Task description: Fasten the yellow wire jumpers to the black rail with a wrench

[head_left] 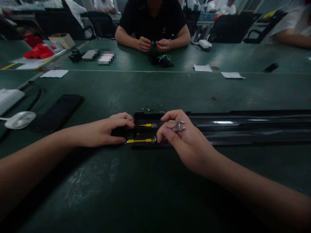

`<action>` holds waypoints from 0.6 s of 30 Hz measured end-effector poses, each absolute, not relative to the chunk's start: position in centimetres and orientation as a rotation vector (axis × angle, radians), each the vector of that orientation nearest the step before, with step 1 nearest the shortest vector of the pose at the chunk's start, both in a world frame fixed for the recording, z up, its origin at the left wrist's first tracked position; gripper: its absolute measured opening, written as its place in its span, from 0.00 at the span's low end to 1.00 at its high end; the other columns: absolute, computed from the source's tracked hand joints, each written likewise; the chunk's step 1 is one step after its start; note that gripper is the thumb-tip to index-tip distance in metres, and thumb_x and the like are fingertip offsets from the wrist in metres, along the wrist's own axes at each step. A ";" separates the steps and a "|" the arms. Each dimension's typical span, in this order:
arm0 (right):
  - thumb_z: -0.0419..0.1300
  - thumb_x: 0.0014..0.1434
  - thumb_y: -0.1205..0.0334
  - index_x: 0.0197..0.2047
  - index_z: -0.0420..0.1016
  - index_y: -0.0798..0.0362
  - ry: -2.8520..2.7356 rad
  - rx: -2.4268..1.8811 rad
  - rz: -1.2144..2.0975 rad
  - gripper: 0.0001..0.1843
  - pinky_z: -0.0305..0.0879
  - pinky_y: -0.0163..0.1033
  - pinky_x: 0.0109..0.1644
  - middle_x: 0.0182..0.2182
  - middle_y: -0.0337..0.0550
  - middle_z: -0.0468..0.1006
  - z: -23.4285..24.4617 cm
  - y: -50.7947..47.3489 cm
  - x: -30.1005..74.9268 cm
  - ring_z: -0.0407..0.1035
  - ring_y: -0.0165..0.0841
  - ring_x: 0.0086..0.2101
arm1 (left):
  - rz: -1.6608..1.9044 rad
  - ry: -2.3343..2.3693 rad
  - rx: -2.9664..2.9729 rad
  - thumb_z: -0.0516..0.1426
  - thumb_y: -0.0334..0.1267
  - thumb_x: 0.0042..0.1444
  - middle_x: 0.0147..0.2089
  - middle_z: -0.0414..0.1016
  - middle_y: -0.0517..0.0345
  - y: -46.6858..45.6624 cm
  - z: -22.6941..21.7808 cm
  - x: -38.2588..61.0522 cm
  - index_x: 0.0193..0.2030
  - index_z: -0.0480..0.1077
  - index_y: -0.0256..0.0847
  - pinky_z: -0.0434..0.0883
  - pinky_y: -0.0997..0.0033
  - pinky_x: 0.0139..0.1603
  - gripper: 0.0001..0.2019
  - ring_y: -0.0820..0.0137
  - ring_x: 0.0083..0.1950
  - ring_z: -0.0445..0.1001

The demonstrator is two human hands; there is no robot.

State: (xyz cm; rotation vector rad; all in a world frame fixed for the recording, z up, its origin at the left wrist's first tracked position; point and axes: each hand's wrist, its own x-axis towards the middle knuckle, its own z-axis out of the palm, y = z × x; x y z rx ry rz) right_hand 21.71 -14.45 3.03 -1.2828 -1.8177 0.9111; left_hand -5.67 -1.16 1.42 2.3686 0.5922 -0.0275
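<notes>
Two long black channel-shaped strips (233, 129) lie side by side across the table. At their left end are two short yellow wires, the far wire (145, 125) and the near wire (139, 140), each meeting a small round metal fastener at its right. My left hand (107, 129) lies at this end, thumb and fingers apart; its fingertips reach the wires' left ends, and the thumb tip is by a metal terminal. My right hand (187, 139) is above the strips with a small open-ended wrench (179, 126) held in its curled fingers, jaw showing. Its fingertips are beside the near fastener.
A dark phone-like slab (58, 111) and a white rounded device (20, 119) with a cable lie at the left. Tiny metal pieces (147, 109) are just beyond the strips. Across the table, a co-worker's hands (154, 44) hold a small green part.
</notes>
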 end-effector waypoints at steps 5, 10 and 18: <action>0.51 0.72 0.69 0.62 0.60 0.50 -1.765 -1.342 0.918 0.17 0.68 0.42 0.46 0.42 0.38 0.85 2.9 -14.6 21.8 0.75 0.32 0.38 | -0.018 0.588 2.376 0.59 0.41 0.65 0.66 0.64 0.54 -1.1 1.4 -5.6 0.61 0.68 0.50 0.64 0.57 0.72 0.18 0.58 0.66 0.66; 0.54 0.72 0.66 0.51 0.68 0.50 -1.689 -1.374 0.934 0.07 0.70 0.40 0.39 0.38 0.38 0.84 2.7 -14.6 21.8 0.76 0.31 0.34 | -0.016 0.586 2.373 0.59 0.40 0.65 0.67 0.63 0.54 -1.1 1.4 -5.6 0.62 0.67 0.50 0.63 0.55 0.72 0.19 0.58 0.67 0.65; 0.62 0.68 0.61 0.39 0.71 0.49 -1.687 -1.371 0.868 0.05 0.67 0.40 0.35 0.32 0.37 0.83 2.3 -14.6 21.7 0.76 0.33 0.31 | -0.013 0.555 2.366 0.59 0.37 0.65 0.67 0.62 0.55 -1.2 1.4 -5.7 0.61 0.67 0.50 0.62 0.58 0.72 0.18 0.60 0.68 0.64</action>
